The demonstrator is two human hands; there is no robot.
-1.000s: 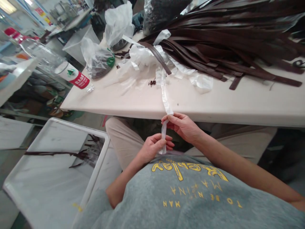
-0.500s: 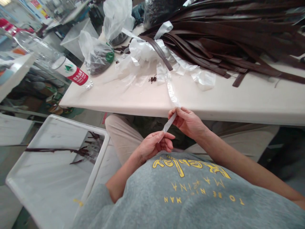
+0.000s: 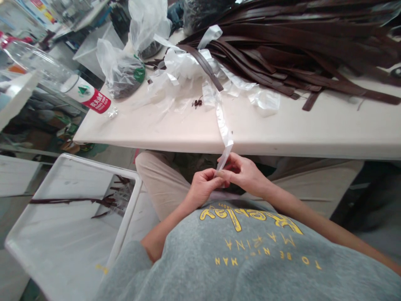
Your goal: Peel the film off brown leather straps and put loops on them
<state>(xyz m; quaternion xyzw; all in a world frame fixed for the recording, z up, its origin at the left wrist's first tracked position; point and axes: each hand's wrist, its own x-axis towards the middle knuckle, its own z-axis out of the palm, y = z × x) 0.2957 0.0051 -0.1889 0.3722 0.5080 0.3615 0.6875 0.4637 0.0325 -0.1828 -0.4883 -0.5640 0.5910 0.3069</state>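
Observation:
In front of my body, just below the table edge, both hands meet at the end of a shiny white plastic strip. My left hand pinches the strip's end. Beside it, my right hand has its thumb and fingers closed on the same end, touching the left fingertips. The strip runs up over the table edge to a crumpled heap of white film. A dark brown strap lies across that heap. Some small dark pieces sit on the table close by.
Many brown straps are piled at the back right of the white table. Left of the heap stand a plastic bag with dark contents and a tilted water bottle. A white bin with brown strips inside is at my left.
My hands have come together; the right moved down and left to the strip's end beside the left hand. The stretch of strip between them has closed up.

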